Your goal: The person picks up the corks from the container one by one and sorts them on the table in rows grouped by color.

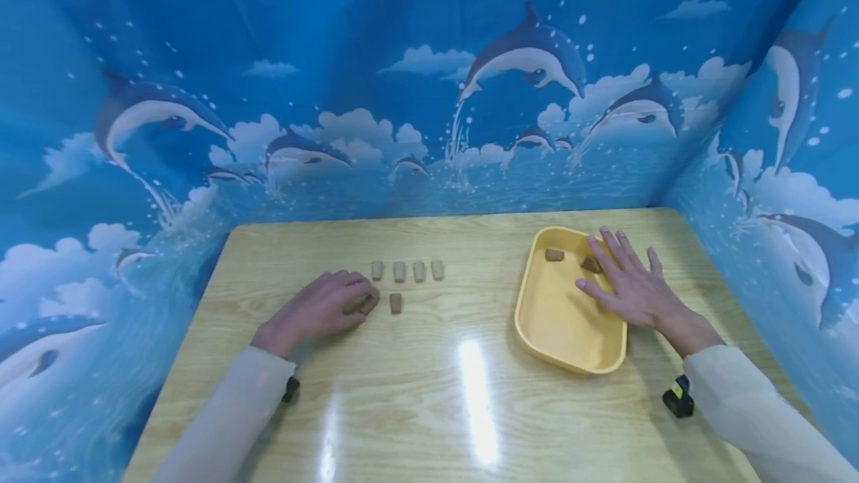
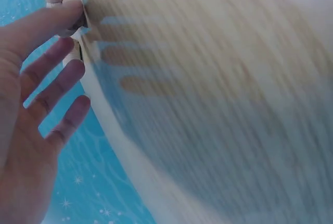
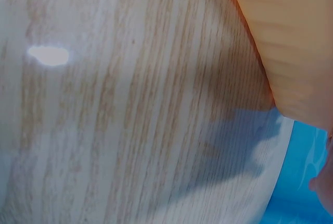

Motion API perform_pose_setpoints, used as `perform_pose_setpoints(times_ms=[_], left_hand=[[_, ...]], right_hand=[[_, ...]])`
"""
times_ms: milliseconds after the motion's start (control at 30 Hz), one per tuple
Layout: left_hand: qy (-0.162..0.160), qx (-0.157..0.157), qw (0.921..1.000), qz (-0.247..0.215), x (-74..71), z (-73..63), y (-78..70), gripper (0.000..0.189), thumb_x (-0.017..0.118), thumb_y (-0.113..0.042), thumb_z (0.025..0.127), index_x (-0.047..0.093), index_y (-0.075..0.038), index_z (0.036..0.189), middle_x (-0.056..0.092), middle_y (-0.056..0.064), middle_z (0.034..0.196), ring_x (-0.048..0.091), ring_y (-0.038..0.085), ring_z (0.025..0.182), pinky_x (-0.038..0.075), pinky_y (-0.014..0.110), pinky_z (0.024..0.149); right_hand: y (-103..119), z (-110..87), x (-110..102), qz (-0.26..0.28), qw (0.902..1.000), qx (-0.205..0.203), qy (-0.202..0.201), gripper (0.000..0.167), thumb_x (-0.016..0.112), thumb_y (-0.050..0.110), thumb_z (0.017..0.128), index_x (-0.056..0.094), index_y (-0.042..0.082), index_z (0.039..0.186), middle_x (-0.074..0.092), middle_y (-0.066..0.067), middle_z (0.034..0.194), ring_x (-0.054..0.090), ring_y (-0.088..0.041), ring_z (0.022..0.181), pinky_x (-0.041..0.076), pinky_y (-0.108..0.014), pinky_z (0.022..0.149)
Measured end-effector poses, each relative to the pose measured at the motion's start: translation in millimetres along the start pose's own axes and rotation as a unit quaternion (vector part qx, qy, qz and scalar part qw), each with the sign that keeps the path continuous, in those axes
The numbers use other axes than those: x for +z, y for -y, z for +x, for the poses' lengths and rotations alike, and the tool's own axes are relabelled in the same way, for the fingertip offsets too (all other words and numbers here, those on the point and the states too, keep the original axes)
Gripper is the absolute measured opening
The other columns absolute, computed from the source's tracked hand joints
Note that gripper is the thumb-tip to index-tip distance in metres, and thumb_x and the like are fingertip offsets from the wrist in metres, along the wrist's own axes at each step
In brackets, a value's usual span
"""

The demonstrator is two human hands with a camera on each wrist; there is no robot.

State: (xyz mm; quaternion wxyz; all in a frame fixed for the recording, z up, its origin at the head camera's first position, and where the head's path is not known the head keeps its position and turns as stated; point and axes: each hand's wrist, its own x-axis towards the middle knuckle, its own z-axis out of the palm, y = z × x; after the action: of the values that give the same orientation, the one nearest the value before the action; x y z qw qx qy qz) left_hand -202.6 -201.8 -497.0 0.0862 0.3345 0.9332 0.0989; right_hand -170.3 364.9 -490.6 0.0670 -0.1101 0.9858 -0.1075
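Note:
My left hand (image 1: 329,304) is low over the left part of the table, thumb and forefinger pinching a small brown block (image 1: 366,302). In the left wrist view the other fingers (image 2: 60,86) extend loosely beside it. Just right of that hand stands another tapered brown block (image 1: 396,303). Behind it, several paler tapered blocks (image 1: 400,271) form a row. With fingers spread, my right hand (image 1: 634,285) is over the right rim of a yellow tray (image 1: 570,334). Two brown pieces lie inside the tray, one block (image 1: 554,254) at the back left and one chunk (image 1: 591,264) near the right fingers.
A light wood table (image 1: 429,386) carries everything, with bright glare streaks toward its front. Behind and beside it hangs a blue curtain (image 1: 376,43) printed with dolphins. A black wrist device (image 1: 679,398) is at the right sleeve.

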Motion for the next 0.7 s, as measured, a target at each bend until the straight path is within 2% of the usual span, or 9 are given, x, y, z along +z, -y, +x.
perform_pose_setpoints(times_ms=[167,333,467,700], left_hand=[[-0.015,0.009,0.9998,0.002,4.3,3.0,-1.7,0.041,0.080,-0.035,0.100,0.073,-0.019,0.137,0.075,0.002,0.135,0.068,0.026,0.125,0.054,0.057,0.115],[-0.034,-0.003,0.9994,0.009,8.1,5.7,-6.1,0.047,0.082,-0.042,0.097,0.073,-0.015,0.135,0.077,0.004,0.129,0.069,0.027,0.121,0.054,0.059,0.114],[-0.036,-0.012,0.9992,0.011,10.6,6.4,-7.6,0.048,0.082,-0.045,0.096,0.074,-0.016,0.134,0.077,0.004,0.128,0.068,0.027,0.121,0.052,0.060,0.116],[-0.048,0.001,0.9986,0.021,12.9,5.9,-8.1,0.047,0.082,-0.044,0.097,0.074,-0.015,0.134,0.077,0.004,0.127,0.069,0.026,0.119,0.056,0.055,0.110]], right_hand=[[0,-0.1,0,0.004,1.0000,-0.001,-0.001,0.095,0.047,0.063,0.111,0.001,0.013,0.176,-0.011,-0.016,0.184,-0.002,-0.050,0.168,-0.002,-0.088,0.123],[0,-0.6,1,0.004,1.0000,-0.002,-0.002,0.094,0.047,0.062,0.111,0.001,0.013,0.176,-0.010,-0.016,0.184,-0.004,-0.049,0.169,-0.002,-0.089,0.123],[0,-0.8,1,0.004,1.0000,-0.003,-0.003,0.094,0.048,0.062,0.111,0.002,0.013,0.176,-0.008,-0.018,0.184,-0.004,-0.049,0.169,-0.001,-0.089,0.123],[0,-0.9,1,0.006,1.0000,0.000,-0.001,0.095,0.047,0.063,0.111,-0.002,0.015,0.176,-0.012,-0.015,0.184,-0.004,-0.049,0.168,-0.003,-0.089,0.123]])
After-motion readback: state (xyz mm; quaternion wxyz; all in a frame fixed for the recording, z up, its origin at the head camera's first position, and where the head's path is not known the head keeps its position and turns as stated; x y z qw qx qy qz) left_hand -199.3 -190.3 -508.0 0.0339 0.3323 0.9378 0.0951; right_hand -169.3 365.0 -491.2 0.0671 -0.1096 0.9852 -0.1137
